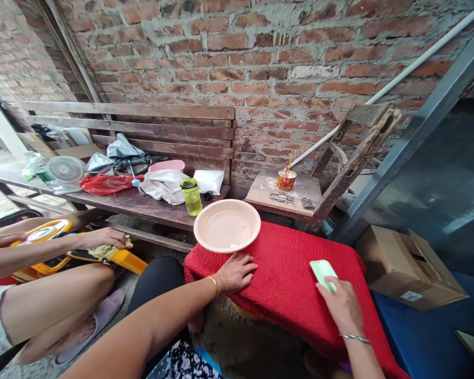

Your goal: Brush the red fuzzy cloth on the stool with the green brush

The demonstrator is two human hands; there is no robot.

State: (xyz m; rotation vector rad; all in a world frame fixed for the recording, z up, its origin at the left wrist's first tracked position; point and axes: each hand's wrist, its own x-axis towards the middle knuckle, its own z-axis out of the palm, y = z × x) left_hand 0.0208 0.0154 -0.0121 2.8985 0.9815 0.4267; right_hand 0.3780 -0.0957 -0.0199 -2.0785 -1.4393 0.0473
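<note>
A red plush cloth is spread over a low surface in front of me. My left hand lies on its near left part, palm down, fingers stretched out and holding nothing. In my right hand is a pale green rounded block, held against the cloth on the right; its underside is hidden, so I cannot tell whether it is soap or a brush. Just beyond my left hand, a pale pink basin with water rests on the cloth's far left edge.
A wooden bench holds a green water bottle, bags and a small fan. A chair seat carries padlocks and a tub. A cardboard box stands right. At left, another person's hand wipes a yellow part with a cloth.
</note>
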